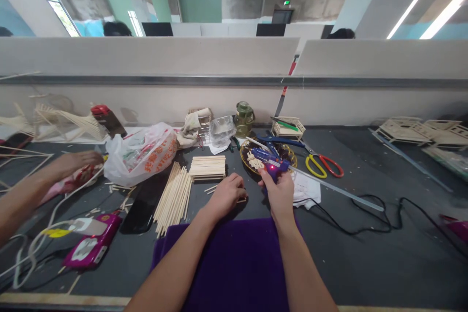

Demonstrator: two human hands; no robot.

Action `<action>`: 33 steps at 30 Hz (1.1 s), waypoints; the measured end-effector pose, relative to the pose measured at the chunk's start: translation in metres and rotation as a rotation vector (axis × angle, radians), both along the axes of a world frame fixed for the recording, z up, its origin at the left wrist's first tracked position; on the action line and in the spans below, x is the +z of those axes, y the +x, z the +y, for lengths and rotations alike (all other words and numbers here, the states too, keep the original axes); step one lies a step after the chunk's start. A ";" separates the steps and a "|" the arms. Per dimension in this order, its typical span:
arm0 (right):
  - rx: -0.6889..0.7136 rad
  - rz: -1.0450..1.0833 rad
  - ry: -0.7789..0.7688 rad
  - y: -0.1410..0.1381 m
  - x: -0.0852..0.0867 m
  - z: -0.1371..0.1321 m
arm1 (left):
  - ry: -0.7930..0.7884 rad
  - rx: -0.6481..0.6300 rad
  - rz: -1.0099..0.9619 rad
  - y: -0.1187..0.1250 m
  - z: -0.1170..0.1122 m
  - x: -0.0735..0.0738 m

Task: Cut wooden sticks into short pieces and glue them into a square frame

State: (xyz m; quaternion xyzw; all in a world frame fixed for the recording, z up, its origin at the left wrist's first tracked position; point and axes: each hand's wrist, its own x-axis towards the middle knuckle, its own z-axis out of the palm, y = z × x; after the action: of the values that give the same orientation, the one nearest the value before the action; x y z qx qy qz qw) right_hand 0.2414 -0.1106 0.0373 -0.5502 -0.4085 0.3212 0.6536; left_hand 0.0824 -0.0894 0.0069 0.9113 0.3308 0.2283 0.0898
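My right hand is wrapped round a blue-purple hot glue gun with a small red light. A long translucent glue stick runs out of its back to the right. My left hand is closed beside it, low over the table. Under its fingertips the end of a short wooden stick shows; the rest is hidden. Just behind that hand is a stacked block of wooden sticks. Left of it lies a loose bundle of sticks. A purple cloth is below my forearms.
A yellow-rimmed basket holds small wood pieces near the glue gun. Scissors with red and yellow handles lie to its right, by a black cable. Leftward are a phone, plastic bag, pink power strip and another person's hand.
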 end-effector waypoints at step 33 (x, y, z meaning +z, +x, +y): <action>0.279 -0.492 -0.128 0.001 0.006 -0.017 | -0.140 0.528 -0.897 -0.035 0.004 0.029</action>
State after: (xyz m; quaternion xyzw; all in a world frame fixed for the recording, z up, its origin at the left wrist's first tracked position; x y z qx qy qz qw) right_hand 0.2421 -0.1272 0.0435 -0.5903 -0.6053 0.2899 0.4484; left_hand 0.0474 -0.0858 0.0361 0.6011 0.4928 0.5884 0.2228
